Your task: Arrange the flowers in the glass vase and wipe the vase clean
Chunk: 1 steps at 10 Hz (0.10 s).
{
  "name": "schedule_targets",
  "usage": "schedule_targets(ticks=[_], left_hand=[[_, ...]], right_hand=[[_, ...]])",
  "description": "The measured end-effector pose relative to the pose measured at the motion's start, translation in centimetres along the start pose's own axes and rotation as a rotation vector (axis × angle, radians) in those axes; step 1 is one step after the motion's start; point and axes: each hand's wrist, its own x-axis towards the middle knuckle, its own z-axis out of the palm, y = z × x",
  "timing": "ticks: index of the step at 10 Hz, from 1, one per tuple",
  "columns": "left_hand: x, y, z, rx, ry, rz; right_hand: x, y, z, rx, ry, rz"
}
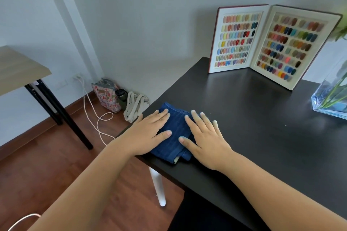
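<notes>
A folded dark blue cloth (173, 133) lies near the left corner of the black table (253, 118). My left hand (148, 133) rests flat on its left part, fingers spread. My right hand (204, 140) lies flat on its right part and on the table beside it. Neither hand grips anything. At the far right edge stands the glass vase (330, 97), cut off by the frame, with water and green stems (336, 93) inside. Blurred green leaves (340, 32) show above it.
An open book of coloured nail samples (270, 43) stands upright at the back of the table by the wall. On the wooden floor to the left are bags (120, 97), a white cable (93, 112) and a light wooden desk (18, 69).
</notes>
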Motion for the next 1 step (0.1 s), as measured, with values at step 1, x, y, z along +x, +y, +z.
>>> schedule_targets(ticks=[1], left_hand=[[0.33,2.48,-0.53,-0.068,0.134,0.046]], right_hand=[[-2.02,0.62,-2.62,0.380,0.227,0.032]])
